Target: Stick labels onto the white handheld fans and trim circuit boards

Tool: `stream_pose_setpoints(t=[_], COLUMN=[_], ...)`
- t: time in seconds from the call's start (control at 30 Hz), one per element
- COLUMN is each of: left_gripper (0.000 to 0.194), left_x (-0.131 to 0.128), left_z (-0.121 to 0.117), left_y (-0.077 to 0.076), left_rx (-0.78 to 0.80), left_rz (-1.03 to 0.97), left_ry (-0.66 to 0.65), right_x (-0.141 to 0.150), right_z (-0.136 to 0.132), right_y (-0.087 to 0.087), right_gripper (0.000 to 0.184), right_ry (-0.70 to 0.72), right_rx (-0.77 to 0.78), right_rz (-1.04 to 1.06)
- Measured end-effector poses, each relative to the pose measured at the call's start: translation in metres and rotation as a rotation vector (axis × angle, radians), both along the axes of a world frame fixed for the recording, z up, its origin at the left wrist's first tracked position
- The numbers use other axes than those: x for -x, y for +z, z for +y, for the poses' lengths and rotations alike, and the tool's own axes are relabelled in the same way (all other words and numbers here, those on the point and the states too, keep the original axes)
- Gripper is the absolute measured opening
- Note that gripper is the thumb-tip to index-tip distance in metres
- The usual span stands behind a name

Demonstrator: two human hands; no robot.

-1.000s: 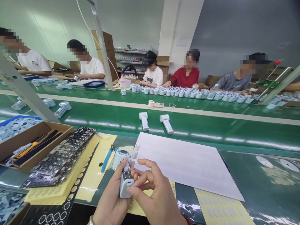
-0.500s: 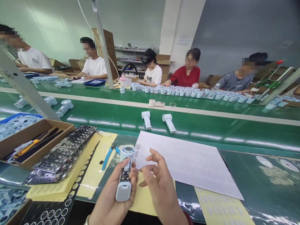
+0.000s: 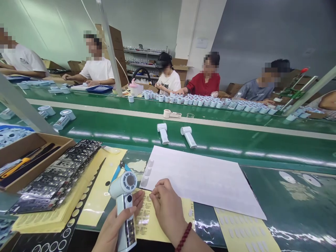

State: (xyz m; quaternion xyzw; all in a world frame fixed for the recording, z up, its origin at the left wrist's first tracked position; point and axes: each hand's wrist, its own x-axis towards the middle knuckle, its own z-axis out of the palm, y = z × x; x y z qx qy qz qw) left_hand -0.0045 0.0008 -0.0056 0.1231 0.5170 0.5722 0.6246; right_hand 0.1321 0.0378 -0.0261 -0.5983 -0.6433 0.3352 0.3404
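Observation:
My left hand [image 3: 115,220] is wrapped around the handle of a pale blue handheld fan [image 3: 123,185]. Its round head points up and away, and a dark circuit board shows along the open handle. To the right, my right hand [image 3: 168,206] has thumb and forefinger pinched together over a yellow backing sheet [image 3: 147,224] with printed rows on it. Whatever those fingertips may hold is too small to make out. A large white sheet [image 3: 194,178] lies just beyond this hand, with a few grey label shapes at its left edge. Blue-handled cutters [image 3: 118,170] lie behind the fan head, partly hidden.
Stacked circuit boards [image 3: 60,175] and a cardboard box [image 3: 23,164] of tools stand at left. Two fans [image 3: 163,133] lie on the green belt [image 3: 131,134]. Right of me is a yellow sticker sheet [image 3: 244,227]. Several co-workers sit across the line, behind rows of pale blue parts [image 3: 204,101].
The fan has swung lower and left in my left hand, its head tilting into view. My right hand has moved down over the yellow sheet, its fingers drawing from spread into a pinch.

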Motion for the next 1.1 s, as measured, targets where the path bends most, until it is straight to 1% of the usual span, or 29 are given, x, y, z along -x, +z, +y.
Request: stream_pose_setpoints(t=[0.1,0.2,0.3,0.4,0.47,0.53,0.63,0.73,0.83,1.1], left_gripper=[0.039,0.036,0.03,0.027,0.031,0.039,0.045,0.036,0.026,0.024], left_x=[-0.001,0.001,0.002,0.001,-0.001,-0.003,-0.007,-0.012,-0.015,-0.021], left_z=[0.001,0.003,0.006,0.009,0.011,0.014,0.022,0.031,0.036,0.04], left_y=[-0.001,-0.003,-0.004,0.002,0.01,0.017,0.025,0.028,0.029,0.032], left_rx=[0.022,0.045,0.066,0.069,0.046,0.015,-0.027,-0.035,-0.002,0.03], left_rz=[-0.038,-0.074,-0.085,-0.035,0.023,0.052,0.015,-0.02,-0.008,-0.009], left_ry=[0.02,0.015,0.005,-0.003,-0.047,-0.097,-0.09,-0.063,-0.048,-0.019], right_x=[-0.001,-0.009,-0.018,-0.022,-0.022,-0.02,-0.018,-0.017,-0.017,-0.016], right_z=[0.001,0.003,0.004,0.001,-0.003,-0.007,-0.011,-0.011,-0.01,-0.005], right_y=[-0.003,-0.001,0.005,0.014,0.024,0.036,0.054,0.065,0.068,0.067], right_gripper=[0.019,0.018,0.014,0.011,0.012,0.014,0.009,0.009,0.014,0.018], right_ry=[0.02,0.07,0.097,0.116,0.156,0.209,0.265,0.278,0.281,0.276], right_rx=[0.008,0.033,0.048,0.056,0.09,0.135,0.176,0.184,0.173,0.177], right_rz=[0.011,0.097,0.215,0.4,0.529,0.611,0.571,0.455,0.417,0.358])
